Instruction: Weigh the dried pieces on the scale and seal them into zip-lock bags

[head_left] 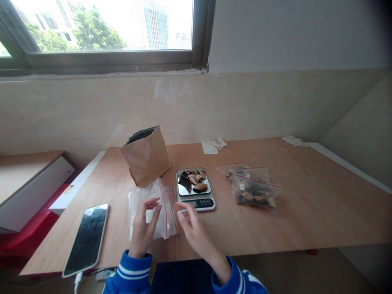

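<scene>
My left hand (144,226) hovers over the clear zip bags (136,207), thumb and fingers curved with a gap between them. Close to the front edge of the kitchen scale (211,203) is my right hand (194,230), its fingers bent and apart. Neither hand appears to hold anything. On the scale's plate lie several dried brown-and-black pieces (200,187), mushroom-like or shell-like. The scale's display (202,203) is lit but too small to read. Whether my right fingertips touch the scale, I cannot tell.
Behind the clear bags stands an open brown paper bag (148,157). Filled zip bags (257,196) lie right of the scale. A phone (88,238) with a charging cable (77,286) rests at the left. Crumpled tissue (218,143) and white paper (209,148) lie at the back.
</scene>
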Available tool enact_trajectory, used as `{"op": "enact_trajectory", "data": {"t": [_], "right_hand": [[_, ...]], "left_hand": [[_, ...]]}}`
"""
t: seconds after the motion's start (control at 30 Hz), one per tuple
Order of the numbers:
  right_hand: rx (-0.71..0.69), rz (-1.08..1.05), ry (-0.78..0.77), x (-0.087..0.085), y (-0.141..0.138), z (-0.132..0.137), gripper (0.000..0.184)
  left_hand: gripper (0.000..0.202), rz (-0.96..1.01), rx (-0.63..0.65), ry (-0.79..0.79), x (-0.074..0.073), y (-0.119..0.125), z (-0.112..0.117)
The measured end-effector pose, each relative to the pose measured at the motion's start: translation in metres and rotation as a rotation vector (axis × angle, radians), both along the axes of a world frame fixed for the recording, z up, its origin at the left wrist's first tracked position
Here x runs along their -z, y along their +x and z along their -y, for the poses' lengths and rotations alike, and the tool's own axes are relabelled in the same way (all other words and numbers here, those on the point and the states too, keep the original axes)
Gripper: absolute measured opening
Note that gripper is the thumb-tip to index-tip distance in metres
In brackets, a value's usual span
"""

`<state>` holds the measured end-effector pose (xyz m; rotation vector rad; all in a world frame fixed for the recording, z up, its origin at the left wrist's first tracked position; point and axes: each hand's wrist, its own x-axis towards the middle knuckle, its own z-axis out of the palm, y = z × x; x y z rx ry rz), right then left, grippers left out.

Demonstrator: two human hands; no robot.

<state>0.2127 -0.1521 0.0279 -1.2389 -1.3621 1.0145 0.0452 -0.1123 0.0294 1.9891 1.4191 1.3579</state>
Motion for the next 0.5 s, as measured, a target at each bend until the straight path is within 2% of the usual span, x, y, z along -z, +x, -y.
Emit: {"op": "enact_trajectory", "data": {"t": [0.13, 0.23, 0.37, 0.5], "right_hand": [[-0.049, -0.089, 0.020, -0.013, -0.014, -0.011, 0.029], [-0.047, -0.094, 0.028, -0.018, -0.019, -0.021, 0.025], [-0.116, -0.087, -0.011, -0.020, -0.012, -0.033, 0.023], [-0.226, -0.077, -0.001, -0.029, -0.003, -0.043, 0.028]], "left_hand": [[0.032, -0.001, 0.062, 0.052, -0.005, 0.011, 0.009], [0.038, -0.022, 0.078, 0.085, -0.006, 0.010, 0.012], [0.054, -0.053, 0.080, 0.108, -0.007, 0.004, 0.008], [0.049, -0.050, 0.103, 0.132, -0.008, 0.006, -0.001]]}}
